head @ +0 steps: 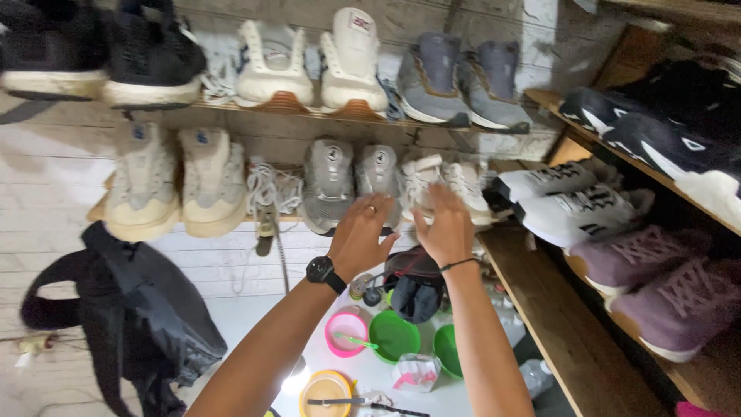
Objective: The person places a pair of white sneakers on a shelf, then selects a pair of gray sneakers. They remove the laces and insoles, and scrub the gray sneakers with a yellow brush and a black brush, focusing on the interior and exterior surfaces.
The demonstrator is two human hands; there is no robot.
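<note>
Fingers spread, left hand (pixel 360 234) and right hand (pixel 446 226) reach toward two grey sneakers (pixel 349 181) and two white sneakers (pixel 446 188) (middle shelf (pixel 289 218)).

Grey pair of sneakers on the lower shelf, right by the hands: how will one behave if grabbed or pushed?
The grey sneakers look padded, so probably light for their size. Soles look thick, so one likely stays fairly stiff when lifted. Set heel-out at the shelf edge under the left hand, one may tip off if pulled. The right hand hovers by the white sneakers.
</note>
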